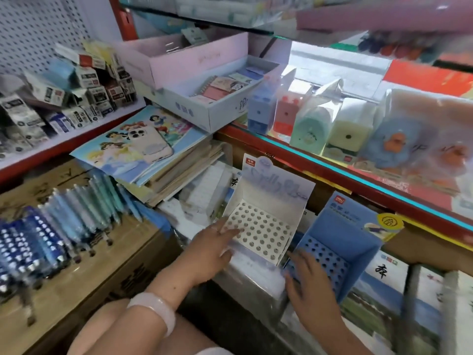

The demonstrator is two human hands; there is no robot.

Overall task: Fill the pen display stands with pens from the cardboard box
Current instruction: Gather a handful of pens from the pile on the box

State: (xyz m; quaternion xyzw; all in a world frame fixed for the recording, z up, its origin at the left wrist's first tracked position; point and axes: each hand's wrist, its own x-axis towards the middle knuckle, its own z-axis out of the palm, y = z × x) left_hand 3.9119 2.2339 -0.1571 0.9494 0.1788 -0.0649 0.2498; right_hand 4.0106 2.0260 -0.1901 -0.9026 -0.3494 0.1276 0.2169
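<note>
Under the left hand (213, 248), whose fingers (231, 230) lie nearly straight and spread, sits the white pen display stand (263, 231); fingertips rest on its perforated top, thumb at its front edge. Just right of it, the right hand (311, 285) lays relaxed, extended fingers (298, 256) on the blue pen display stand (340, 242), touching its holed panel. Well left of both hands, bundled pens (64, 226) lie on the cardboard box (84, 283). Beyond the fingers, a phone (151, 143) rests on stacked books (158, 160).
</note>
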